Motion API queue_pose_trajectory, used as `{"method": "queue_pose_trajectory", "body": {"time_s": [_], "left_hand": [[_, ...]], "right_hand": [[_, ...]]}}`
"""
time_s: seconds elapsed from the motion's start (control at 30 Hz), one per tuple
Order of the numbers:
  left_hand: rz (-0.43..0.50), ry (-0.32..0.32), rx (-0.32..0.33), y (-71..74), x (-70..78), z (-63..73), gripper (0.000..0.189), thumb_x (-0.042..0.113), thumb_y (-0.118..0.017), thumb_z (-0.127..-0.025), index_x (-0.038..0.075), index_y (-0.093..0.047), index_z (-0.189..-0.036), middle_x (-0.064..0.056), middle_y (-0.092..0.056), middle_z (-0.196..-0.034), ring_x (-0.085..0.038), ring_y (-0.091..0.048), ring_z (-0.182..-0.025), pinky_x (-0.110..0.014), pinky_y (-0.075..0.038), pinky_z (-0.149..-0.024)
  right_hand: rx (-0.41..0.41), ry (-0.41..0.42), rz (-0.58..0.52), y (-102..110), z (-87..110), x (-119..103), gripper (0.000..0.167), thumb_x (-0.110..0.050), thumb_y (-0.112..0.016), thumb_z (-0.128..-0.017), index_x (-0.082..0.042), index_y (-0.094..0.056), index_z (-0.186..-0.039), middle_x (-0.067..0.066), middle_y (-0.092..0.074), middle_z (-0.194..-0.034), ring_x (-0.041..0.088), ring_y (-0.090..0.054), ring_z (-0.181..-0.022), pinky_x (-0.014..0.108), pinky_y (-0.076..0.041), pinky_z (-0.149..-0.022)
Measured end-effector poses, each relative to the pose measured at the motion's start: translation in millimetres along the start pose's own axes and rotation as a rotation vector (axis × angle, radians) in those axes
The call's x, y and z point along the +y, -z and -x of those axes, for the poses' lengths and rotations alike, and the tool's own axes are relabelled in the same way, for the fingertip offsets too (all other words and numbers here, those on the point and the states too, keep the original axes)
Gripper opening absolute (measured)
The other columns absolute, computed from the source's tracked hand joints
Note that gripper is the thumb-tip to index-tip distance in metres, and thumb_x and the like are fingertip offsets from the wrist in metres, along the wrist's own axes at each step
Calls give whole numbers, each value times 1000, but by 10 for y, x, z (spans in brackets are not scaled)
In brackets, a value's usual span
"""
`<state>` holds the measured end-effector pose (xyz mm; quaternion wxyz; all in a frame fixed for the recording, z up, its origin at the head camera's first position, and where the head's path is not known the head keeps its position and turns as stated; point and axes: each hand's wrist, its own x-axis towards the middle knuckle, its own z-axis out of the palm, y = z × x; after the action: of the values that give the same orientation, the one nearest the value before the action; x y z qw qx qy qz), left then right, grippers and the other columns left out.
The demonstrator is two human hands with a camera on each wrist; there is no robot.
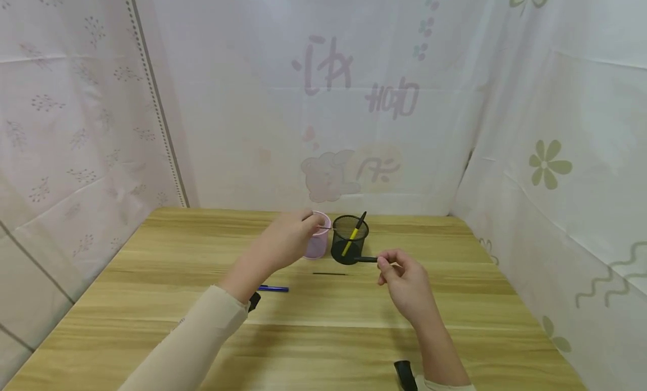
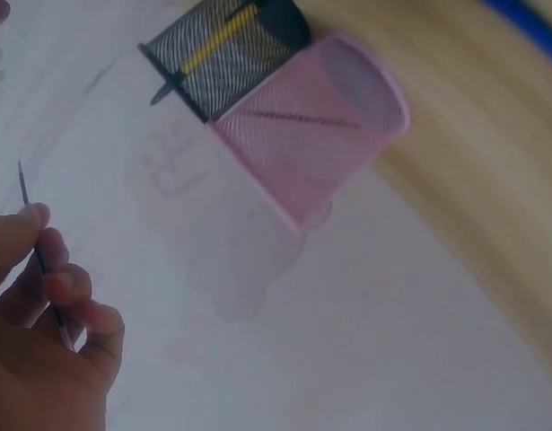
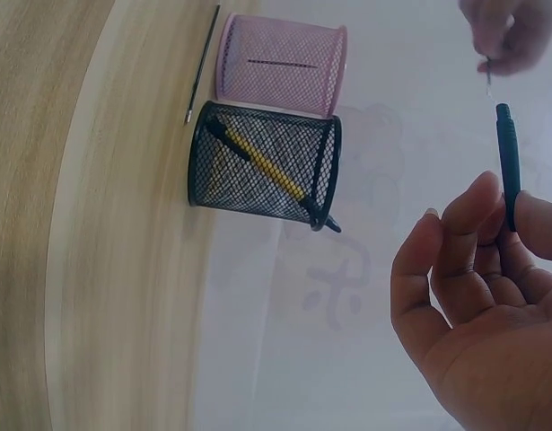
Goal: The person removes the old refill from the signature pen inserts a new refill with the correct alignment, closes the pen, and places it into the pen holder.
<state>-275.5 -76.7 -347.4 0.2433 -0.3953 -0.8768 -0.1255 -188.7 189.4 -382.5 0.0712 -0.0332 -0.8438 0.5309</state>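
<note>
My left hand (image 1: 288, 239) pinches a thin dark pen refill (image 2: 23, 187) with a pale tip, above the pink mesh pen cup (image 2: 307, 135). A black pen barrel (image 3: 507, 148) is pinched between the thumb and fingers of my right hand (image 1: 408, 284), in front of the black mesh pen cup (image 3: 258, 193). In the right wrist view the refill's tip points toward the barrel's end, with a gap between them. A yellow pen with black ends (image 1: 355, 233) leans inside the black cup. Through the pink cup's mesh shows a thin dark stick (image 3: 283, 64).
Another thin dark refill (image 1: 329, 274) lies on the wooden table (image 1: 323, 346) before the cups. A blue pen (image 1: 274, 289) lies further left, partly hidden by my left wrist. Patterned cloth (image 1: 242, 99) hangs behind and at both sides.
</note>
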Motion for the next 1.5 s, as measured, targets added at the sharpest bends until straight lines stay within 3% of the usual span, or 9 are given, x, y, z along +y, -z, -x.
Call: {"method": "queue_pose_trajectory", "body": {"time_s": [0.17,0.33,0.43,0.63,0.8,0.93,1.23,1.5], "left_hand": [[104,97,8,-93,121,239,9,6,-65,-105,8,-70,-112,-3,-71,-103,-21,-70,-92,-35,-60,-82],[164,124,80,-161,223,397,7,3,-69,-101,7,-72,-105,-5,-74,-100,-21,-70,-93,-38,-60,-83],[156,166,131,-178,264,481,8,6,-72,-100,12,-75,-105,-2,-75,-103,-21,-72,-95,-38,-61,-84],[104,296,212,-195,368,610,10,16,-78,-97,20,-81,-106,6,-75,-95,-16,-69,-86,-34,-58,-74],[135,396,215,-237,455,638,9,21,-79,-97,21,-82,-105,7,-73,-93,-15,-66,-86,-33,-56,-72],[150,434,209,-260,509,631,11,23,-79,-97,21,-83,-107,6,-75,-97,-15,-68,-90,-32,-58,-75],[167,439,209,-227,593,585,12,26,-80,-96,22,-84,-106,5,-79,-103,-18,-72,-96,-37,-61,-79],[170,433,201,-226,609,552,12,26,-80,-96,22,-84,-106,5,-80,-105,-18,-72,-96,-38,-60,-80]], "right_hand": [[4,-11,-6,11,6,-16,21,-22,-59,-111,-6,-67,-122,7,-63,-99,15,-66,-81,27,-48,-69],[8,-16,-12,-8,4,-31,20,-21,-60,-110,-6,-67,-120,9,-65,-100,17,-67,-81,28,-47,-68],[2,-21,-4,-23,-2,-35,18,-22,-61,-110,-8,-67,-119,9,-65,-100,17,-67,-82,28,-48,-69],[9,-8,-22,-37,1,-38,19,-21,-61,-110,-6,-67,-119,8,-64,-99,18,-67,-81,28,-49,-71],[13,-2,-45,-66,2,-34,19,-22,-62,-110,-7,-68,-119,7,-64,-97,16,-66,-79,27,-48,-69],[11,2,-56,-86,14,-24,18,-21,-62,-109,-8,-68,-119,7,-65,-94,15,-66,-78,27,-46,-67],[-9,11,-66,-110,52,-5,16,-20,-61,-110,-8,-68,-118,7,-64,-89,22,-68,-81,28,-40,-61],[2,23,-66,-131,60,-19,17,-21,-62,-109,-8,-69,-117,7,-64,-87,20,-67,-79,28,-41,-62]]}}
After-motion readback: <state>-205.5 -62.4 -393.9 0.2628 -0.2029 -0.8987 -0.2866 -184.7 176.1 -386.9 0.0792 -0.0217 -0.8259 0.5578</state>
